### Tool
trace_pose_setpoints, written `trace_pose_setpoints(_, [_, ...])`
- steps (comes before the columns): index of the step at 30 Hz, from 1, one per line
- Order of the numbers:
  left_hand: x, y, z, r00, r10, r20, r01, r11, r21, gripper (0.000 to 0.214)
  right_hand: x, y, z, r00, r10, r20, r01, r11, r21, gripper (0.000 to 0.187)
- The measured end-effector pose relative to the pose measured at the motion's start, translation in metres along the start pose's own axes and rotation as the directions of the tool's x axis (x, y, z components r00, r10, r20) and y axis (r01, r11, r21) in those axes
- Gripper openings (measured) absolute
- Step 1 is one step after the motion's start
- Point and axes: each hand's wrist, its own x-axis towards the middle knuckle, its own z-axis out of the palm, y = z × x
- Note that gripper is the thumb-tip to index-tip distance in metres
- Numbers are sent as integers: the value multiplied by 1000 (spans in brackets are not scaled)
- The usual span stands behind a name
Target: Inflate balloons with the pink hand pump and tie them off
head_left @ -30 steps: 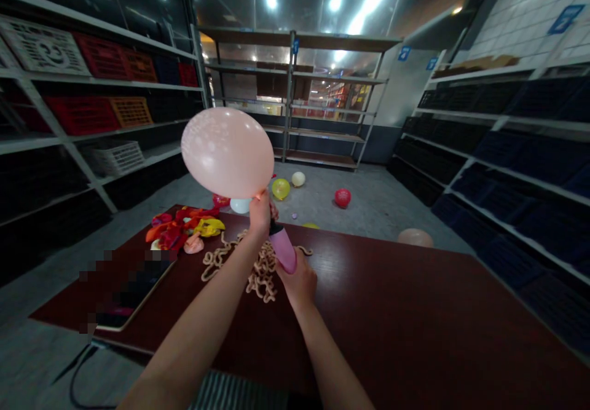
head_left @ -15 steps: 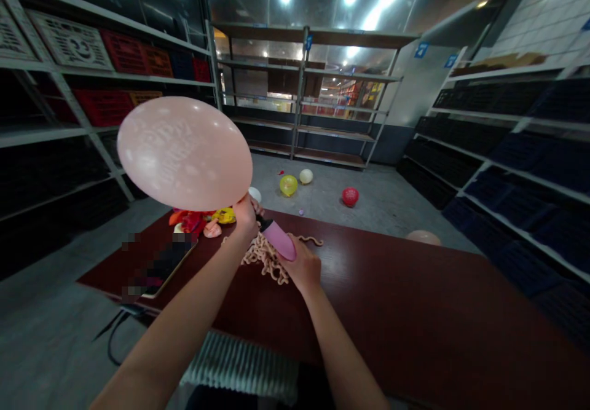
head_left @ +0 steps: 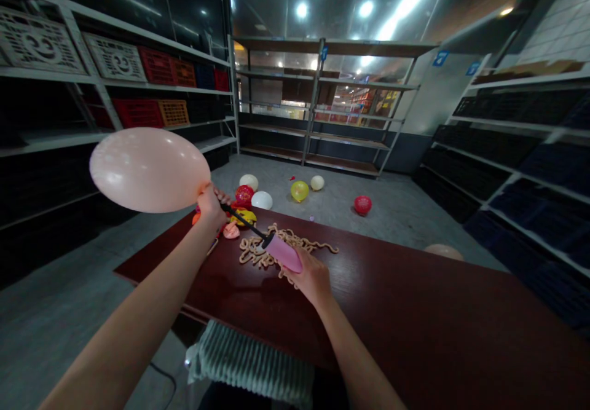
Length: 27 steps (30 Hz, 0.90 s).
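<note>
A large pale pink balloon (head_left: 150, 170), inflated, points up and left from my left hand (head_left: 213, 208). That hand is closed around the balloon's neck, where the front end of a balloon pump meets it. The pump's black rod is drawn out between my hands, and its pink barrel (head_left: 282, 252) sits in my right hand (head_left: 314, 276), whose fingers wrap round it. Beneath the pump, a tangled heap of beige wavy strands (head_left: 251, 255) lies on the dark red-brown table (head_left: 391, 311). Limp balloons in red, yellow and pink (head_left: 232, 230) lie beyond my left hand.
Several inflated balloons rest on the floor behind the table, among them a yellow one (head_left: 299, 191) and a red one (head_left: 362, 205). Shelving (head_left: 318, 115) stands at the back and on both sides, with crates (head_left: 157, 66) on the left. A ribbed greenish cloth (head_left: 249, 354) covers my lap.
My hands have moved apart, the left one shifting left with the balloon, so the pump's black rod now shows at length. The view has turned slightly left.
</note>
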Motion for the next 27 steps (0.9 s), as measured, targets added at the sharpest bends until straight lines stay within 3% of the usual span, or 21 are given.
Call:
trace_pose_setpoints(3, [3,14,11,999,49,3,-49,999,0,41,1,1,2,1000,19,-18,-18,999,41,49])
trace_pose_setpoints(7, [0,7,42,994,98,50,-98,995,16,46,2,7,3,993,98,-61,-94,993,65,45])
trace_pose_setpoints(11, [-8,-18,75,986,139,95,-141,990,13,46,0,17,4,967,218,-135,-210,975,69,45])
trace_pose_setpoints(15, [-20,-60,96,972,105,209,-116,992,41,49,0,22,5,934,336,-119,-326,940,98,49])
trace_pose_setpoints(22, [-51,-146,91,975,-94,203,60,984,170,44,2,21,1,851,522,-57,-520,853,45,49])
trace_pose_setpoints(24, [-52,-154,85,977,-106,187,76,984,163,41,2,21,0,842,539,-37,-539,842,12,51])
trace_pose_setpoints(27, [-47,-149,74,983,-100,156,80,988,132,37,3,19,-1,865,501,-14,-501,865,9,50])
